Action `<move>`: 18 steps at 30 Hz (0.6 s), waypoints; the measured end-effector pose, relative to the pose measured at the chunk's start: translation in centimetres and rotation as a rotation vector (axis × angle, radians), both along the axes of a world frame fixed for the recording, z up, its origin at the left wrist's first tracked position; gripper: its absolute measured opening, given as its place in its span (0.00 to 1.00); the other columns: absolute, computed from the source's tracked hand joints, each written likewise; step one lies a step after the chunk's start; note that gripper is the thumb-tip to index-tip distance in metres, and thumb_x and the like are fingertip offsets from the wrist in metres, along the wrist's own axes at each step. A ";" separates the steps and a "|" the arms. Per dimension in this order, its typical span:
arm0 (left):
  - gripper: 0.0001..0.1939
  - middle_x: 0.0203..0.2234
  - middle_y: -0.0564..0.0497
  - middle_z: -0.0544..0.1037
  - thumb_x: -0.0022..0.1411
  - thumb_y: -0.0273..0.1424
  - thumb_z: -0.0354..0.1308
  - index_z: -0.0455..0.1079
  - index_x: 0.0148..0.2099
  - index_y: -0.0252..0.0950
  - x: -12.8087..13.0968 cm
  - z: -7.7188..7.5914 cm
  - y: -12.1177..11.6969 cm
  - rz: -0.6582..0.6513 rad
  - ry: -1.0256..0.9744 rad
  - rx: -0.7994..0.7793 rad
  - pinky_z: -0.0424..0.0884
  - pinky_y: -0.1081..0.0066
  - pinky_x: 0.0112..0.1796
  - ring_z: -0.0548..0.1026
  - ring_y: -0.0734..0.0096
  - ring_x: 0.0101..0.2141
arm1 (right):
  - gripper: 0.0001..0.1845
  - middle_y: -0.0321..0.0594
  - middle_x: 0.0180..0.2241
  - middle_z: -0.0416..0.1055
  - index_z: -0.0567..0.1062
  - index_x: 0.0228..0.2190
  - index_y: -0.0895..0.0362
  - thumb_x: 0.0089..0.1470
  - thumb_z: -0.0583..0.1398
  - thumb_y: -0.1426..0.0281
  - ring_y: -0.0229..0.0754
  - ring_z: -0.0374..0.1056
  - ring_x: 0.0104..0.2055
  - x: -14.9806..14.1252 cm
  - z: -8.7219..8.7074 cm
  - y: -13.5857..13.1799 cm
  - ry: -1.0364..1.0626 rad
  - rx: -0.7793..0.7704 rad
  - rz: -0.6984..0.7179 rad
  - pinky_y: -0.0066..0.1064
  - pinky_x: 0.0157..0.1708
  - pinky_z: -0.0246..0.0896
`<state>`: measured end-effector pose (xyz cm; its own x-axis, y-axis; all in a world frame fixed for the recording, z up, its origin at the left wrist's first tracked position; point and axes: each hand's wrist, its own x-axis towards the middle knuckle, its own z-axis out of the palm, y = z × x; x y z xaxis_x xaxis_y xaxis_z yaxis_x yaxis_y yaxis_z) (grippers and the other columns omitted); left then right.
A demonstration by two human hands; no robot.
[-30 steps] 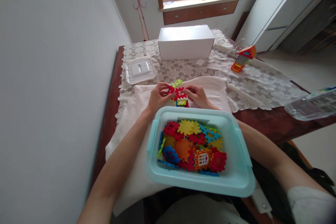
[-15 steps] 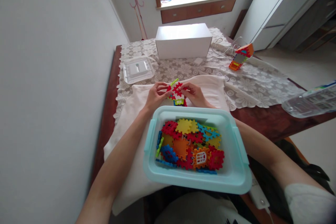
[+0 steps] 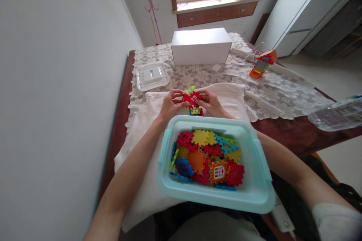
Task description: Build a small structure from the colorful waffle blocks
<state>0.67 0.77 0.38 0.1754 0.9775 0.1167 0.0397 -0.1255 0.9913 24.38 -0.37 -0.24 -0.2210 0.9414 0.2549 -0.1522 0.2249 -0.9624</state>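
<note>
Just beyond the tub, my left hand [image 3: 172, 104] and my right hand [image 3: 211, 104] pinch a red building tile [image 3: 192, 99] from both sides. A white window lattice shows in the tile's middle. A lime green tile [image 3: 190, 90] sticks up at its far edge. On the near side is a lime green window piece [image 3: 195, 111] with blue and red parts around it. Whether all these pieces are joined I cannot tell. A light blue tub [image 3: 166, 192] in front of me holds several red, yellow, orange and blue tiles.
A white cloth [image 3: 141, 131] lies under the hands on the lace-covered table. Farther back are a clear plastic lid [image 3: 152, 76] and a white box [image 3: 201, 52]. An assembled tile house [image 3: 262, 64] stands at right, with a clear container [image 3: 325, 116] near the table's right edge.
The red tile has turned to lie flatter and face me, its window now showing. My hands have moved closer around it. The whole view has shifted slightly.
</note>
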 end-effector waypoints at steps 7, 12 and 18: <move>0.35 0.52 0.45 0.87 0.46 0.43 0.87 0.76 0.52 0.40 0.2 -0.1 0.0 0.042 0.008 0.037 0.87 0.62 0.44 0.89 0.58 0.42 | 0.33 0.39 0.34 0.83 0.76 0.33 0.51 0.48 0.79 0.39 0.45 0.78 0.37 0.3 0.0 0.3 -0.028 -0.035 -0.015 0.37 0.38 0.77; 0.34 0.53 0.45 0.87 0.47 0.42 0.86 0.76 0.52 0.40 0.3 0.1 -0.1 0.047 0.028 0.055 0.87 0.62 0.44 0.89 0.59 0.42 | 0.32 0.39 0.32 0.82 0.77 0.32 0.52 0.48 0.79 0.40 0.44 0.76 0.35 0.4 0.1 0.4 -0.040 -0.038 -0.020 0.37 0.37 0.76; 0.35 0.51 0.44 0.88 0.49 0.47 0.86 0.75 0.52 0.40 0.2 0.1 -0.1 0.043 0.013 0.027 0.86 0.64 0.40 0.89 0.60 0.39 | 0.24 0.39 0.37 0.84 0.85 0.36 0.51 0.52 0.77 0.44 0.46 0.74 0.39 0.3 -0.5 0.8 -0.023 0.044 -0.123 0.39 0.42 0.74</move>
<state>0.92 0.63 0.47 0.1351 0.9807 0.1410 0.0590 -0.1500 0.9869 24.70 0.43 -0.71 -0.1109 0.9498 0.2925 -0.0992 0.2822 -0.9542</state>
